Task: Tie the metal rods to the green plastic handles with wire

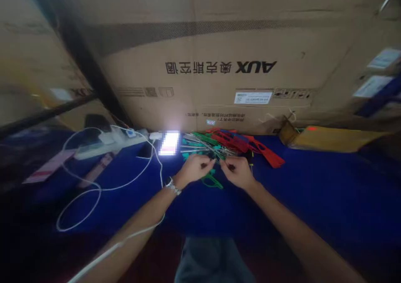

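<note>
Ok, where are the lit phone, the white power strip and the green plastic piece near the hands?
lit phone (169,142), head view, middle of its glowing screen.
white power strip (90,150), head view, bare left end of its body.
green plastic piece (212,181), head view, on its looped end.

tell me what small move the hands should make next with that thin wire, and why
Probably lift the thin metal wire slightly toward the body, away from the pile of green and red pieces. The left hand and right hand both pinch it between them, right at that pile's edge, where similar wires lie tangled; the blur hides whether it is snagged.
</note>
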Motion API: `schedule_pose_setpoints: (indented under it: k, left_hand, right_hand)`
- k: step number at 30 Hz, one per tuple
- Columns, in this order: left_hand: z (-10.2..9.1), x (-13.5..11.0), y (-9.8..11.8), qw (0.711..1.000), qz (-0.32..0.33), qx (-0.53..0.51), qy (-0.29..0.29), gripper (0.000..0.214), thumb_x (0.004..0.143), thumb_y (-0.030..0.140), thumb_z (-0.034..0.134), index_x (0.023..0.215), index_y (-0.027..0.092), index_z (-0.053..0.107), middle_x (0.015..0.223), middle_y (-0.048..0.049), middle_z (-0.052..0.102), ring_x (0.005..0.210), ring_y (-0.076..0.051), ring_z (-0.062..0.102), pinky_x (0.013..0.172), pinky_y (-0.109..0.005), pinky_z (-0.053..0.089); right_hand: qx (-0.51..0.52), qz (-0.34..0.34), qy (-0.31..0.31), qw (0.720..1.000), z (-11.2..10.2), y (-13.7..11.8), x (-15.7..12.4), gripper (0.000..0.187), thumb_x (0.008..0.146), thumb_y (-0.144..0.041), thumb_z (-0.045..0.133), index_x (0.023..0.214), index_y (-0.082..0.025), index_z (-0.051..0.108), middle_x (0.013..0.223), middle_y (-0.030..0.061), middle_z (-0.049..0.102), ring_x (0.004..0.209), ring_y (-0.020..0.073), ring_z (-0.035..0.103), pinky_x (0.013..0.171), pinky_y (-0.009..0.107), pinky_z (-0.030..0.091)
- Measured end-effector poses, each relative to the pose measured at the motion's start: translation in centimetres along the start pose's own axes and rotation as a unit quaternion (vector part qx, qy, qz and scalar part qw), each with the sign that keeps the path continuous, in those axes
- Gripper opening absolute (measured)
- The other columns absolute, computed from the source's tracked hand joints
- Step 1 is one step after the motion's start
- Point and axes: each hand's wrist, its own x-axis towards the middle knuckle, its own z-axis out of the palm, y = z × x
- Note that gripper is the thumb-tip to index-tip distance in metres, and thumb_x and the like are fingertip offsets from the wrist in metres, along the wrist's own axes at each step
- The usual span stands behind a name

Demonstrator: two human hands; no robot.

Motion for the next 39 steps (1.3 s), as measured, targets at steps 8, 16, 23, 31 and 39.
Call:
schedule_pose_setpoints:
  k: [8, 16, 23, 31, 39]
  left_hand:
    - [-0.1, 0.0, 0.1, 1.000, -0.006, 0.000, -0.004, 0.049, 0.099, 0.035, 0.049, 0.055, 0.018, 0.038, 0.052, 0.0053, 0.038, 0.048, -0.009, 0.036, 0.051, -0.027, 0.026]
    - [-0.4, 0.2, 0.0, 0.999, -0.017, 0.042, -0.001, 0.039, 0.100, 0.031, 0.050, 0.062, 0.019, 0.049, 0.062, 0.0023, 0.052, 0.060, -0.012, 0.050, 0.059, -0.026, 0.036]
    - [-0.7, 0.5, 0.0, 0.994, 0.030, 0.102, 0.001, 0.021, 0.098, 0.026, 0.052, 0.081, 0.021, 0.062, 0.080, -0.0014, 0.063, 0.080, -0.018, 0.061, 0.071, -0.028, 0.044]
    - [-1.3, 2.1, -1.2, 0.985, 0.032, 0.165, -0.028, 0.032, 0.095, 0.026, 0.054, 0.064, 0.020, 0.056, 0.066, 0.0004, 0.060, 0.059, -0.015, 0.053, 0.056, -0.028, 0.032]
    - [-1.7, 0.2, -2.0, 0.995, -0.081, 0.050, 0.024, 0.041, 0.098, 0.036, 0.049, 0.060, 0.019, 0.052, 0.058, 0.0021, 0.056, 0.053, -0.011, 0.049, 0.055, -0.025, 0.033]
  right_hand:
    - [-0.015, 0.056, 0.015, 0.998, -0.9, 0.7, 0.7, 0.050, 0.093, -0.037, 0.052, 0.050, -0.021, 0.032, 0.046, -0.0050, 0.033, 0.044, 0.0082, 0.033, 0.048, 0.025, 0.026]
    - [-0.085, 0.134, -0.024, 0.987, -1.9, 0.7, 1.0, 0.026, 0.082, -0.032, 0.057, 0.059, -0.021, 0.053, 0.056, -0.0014, 0.057, 0.052, 0.0125, 0.051, 0.055, 0.024, 0.035]
    - [-0.067, 0.194, -0.074, 0.976, -2.9, 1.0, 0.8, 0.014, 0.066, -0.022, 0.057, 0.080, -0.023, 0.059, 0.071, -0.0023, 0.066, 0.061, 0.0149, 0.057, 0.061, 0.025, 0.039]
    - [-0.055, 0.188, -0.073, 0.978, -1.6, 0.9, 0.2, 0.007, 0.066, -0.024, 0.054, 0.070, -0.023, 0.048, 0.060, -0.0038, 0.056, 0.055, 0.0138, 0.052, 0.056, 0.025, 0.036]
    - [-0.053, 0.181, -0.070, 0.980, -1.3, 0.6, 0.2, 0.004, 0.068, -0.025, 0.054, 0.070, -0.023, 0.050, 0.058, -0.0038, 0.055, 0.053, 0.0136, 0.053, 0.055, 0.024, 0.036]
